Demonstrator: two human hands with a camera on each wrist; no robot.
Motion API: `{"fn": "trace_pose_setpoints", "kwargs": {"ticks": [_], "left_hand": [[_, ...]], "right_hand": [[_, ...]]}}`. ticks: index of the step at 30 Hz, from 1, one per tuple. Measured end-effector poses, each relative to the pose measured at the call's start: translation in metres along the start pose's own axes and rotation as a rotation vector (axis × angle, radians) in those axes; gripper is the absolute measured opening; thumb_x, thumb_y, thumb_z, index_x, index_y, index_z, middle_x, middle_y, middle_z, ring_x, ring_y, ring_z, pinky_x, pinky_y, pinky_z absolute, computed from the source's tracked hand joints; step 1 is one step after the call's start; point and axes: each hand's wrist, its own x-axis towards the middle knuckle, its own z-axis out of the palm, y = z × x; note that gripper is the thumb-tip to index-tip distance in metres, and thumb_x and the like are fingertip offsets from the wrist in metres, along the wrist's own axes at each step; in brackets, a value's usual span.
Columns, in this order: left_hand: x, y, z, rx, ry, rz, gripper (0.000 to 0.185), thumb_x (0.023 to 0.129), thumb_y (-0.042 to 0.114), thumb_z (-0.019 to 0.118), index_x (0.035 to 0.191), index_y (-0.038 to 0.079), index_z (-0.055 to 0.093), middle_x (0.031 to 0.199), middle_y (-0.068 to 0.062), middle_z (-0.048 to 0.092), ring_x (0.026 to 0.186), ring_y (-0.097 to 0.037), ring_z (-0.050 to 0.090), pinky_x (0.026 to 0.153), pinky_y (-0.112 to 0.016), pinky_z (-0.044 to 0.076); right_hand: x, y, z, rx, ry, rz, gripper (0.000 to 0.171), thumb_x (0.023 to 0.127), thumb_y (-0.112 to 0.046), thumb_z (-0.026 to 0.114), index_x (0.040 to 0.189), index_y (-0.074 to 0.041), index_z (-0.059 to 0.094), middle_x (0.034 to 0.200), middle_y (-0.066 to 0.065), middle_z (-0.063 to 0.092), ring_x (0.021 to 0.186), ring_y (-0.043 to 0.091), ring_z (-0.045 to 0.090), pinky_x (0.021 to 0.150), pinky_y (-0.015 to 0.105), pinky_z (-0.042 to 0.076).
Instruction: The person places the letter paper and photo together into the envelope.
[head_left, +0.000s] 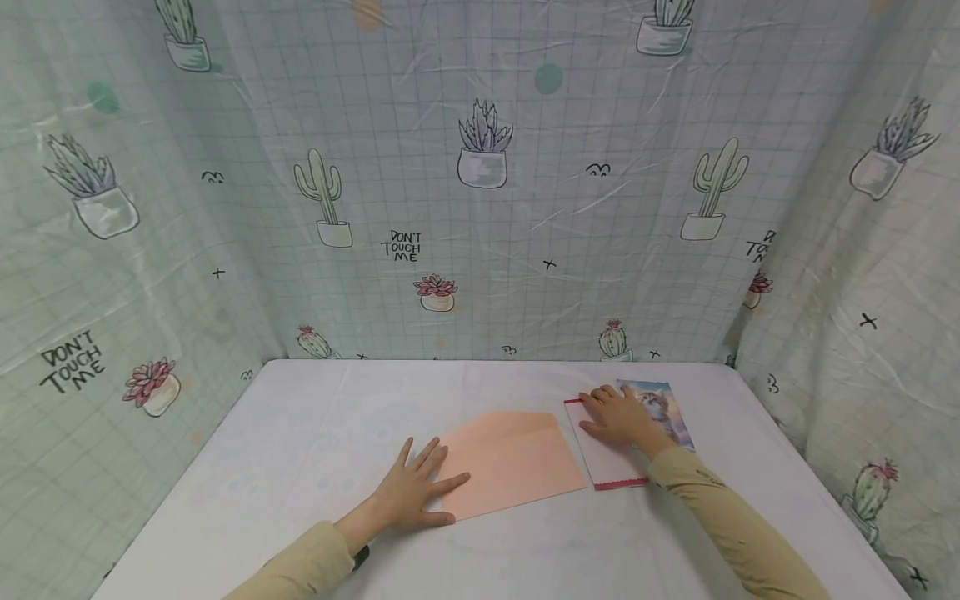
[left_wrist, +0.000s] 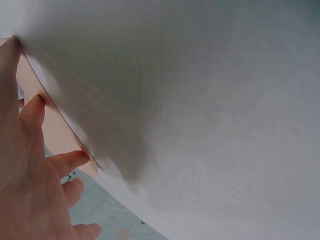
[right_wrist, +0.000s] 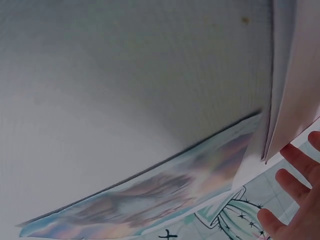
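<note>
- Left hand (head_left: 411, 493) lies flat, fingers spread, pressing the envelope (head_left: 510, 462)'s near-left corner.
- Right hand (head_left: 617, 416) rests flat, fingers relaxed, on the card (head_left: 611, 462), over a cat picture (head_left: 667, 408).
- Both lie on the white surface (head_left: 300, 450).

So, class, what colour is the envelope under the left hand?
Peach-orange envelope, seen best in the head view.
</note>
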Motion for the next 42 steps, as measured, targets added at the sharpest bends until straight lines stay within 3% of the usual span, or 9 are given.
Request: {"fn": "trace_pose_setpoints", "kwargs": {"ticks": [10,18,24,31,37,42], "left_hand": [[0.001,0.0,-0.001,-0.003,0.004,0.003,0.06,0.082,0.065,0.038,0.135,0.036,0.035,0.14,-0.014,0.037,0.134,-0.034,0.025,0.101,-0.061,0.02],[0.001,0.0,-0.001,0.0,0.008,0.009,0.06,0.082,0.064,0.038,0.135,0.036,0.035,0.139,-0.015,0.037,0.133,-0.035,0.026,0.1,-0.061,0.02],[0.002,0.0,-0.001,0.006,-0.001,0.006,0.061,0.082,0.065,0.037,0.135,0.036,0.035,0.14,-0.014,0.037,0.133,-0.034,0.026,0.101,-0.061,0.02],[0.002,0.0,-0.001,-0.009,-0.018,0.002,0.061,0.082,0.065,0.037,0.136,0.036,0.034,0.14,-0.014,0.036,0.134,-0.034,0.025,0.101,-0.06,0.02],[0.002,-0.001,0.0,-0.017,0.003,0.005,0.062,0.081,0.065,0.038,0.135,0.035,0.035,0.139,-0.015,0.037,0.132,-0.036,0.027,0.1,-0.061,0.02],[0.001,-0.001,0.002,-0.013,0.006,0.0,0.062,0.081,0.066,0.038,0.136,0.036,0.034,0.14,-0.015,0.037,0.133,-0.035,0.027,0.1,-0.062,0.02]], "right_hand": [[-0.001,0.001,0.002,0.013,0.017,0.017,0.054,0.086,-0.046,0.049,0.125,-0.009,0.049,0.117,0.011,0.055,0.112,0.03,0.047,0.093,0.06,0.03],[-0.01,0.023,0.012,0.075,0.06,0.084,0.052,0.086,-0.041,0.05,0.124,-0.006,0.05,0.121,0.015,0.054,0.116,0.035,0.044,0.093,0.062,0.028],[-0.019,0.042,0.009,0.092,0.007,0.156,0.052,0.089,-0.04,0.045,0.126,-0.003,0.047,0.128,0.02,0.049,0.119,0.04,0.042,0.093,0.064,0.028],[-0.027,0.066,0.025,0.07,0.071,0.188,0.062,0.092,-0.052,0.029,0.126,-0.003,0.045,0.125,0.022,0.048,0.115,0.04,0.042,0.087,0.065,0.029],[-0.03,0.067,0.017,0.093,-0.028,0.284,0.057,0.09,-0.044,0.041,0.128,-0.001,0.044,0.132,0.024,0.042,0.121,0.043,0.036,0.093,0.067,0.023],[-0.03,0.066,0.011,0.093,-0.088,0.311,0.058,0.091,-0.042,0.041,0.132,-0.001,0.039,0.136,0.024,0.037,0.124,0.044,0.032,0.093,0.067,0.022]]}}
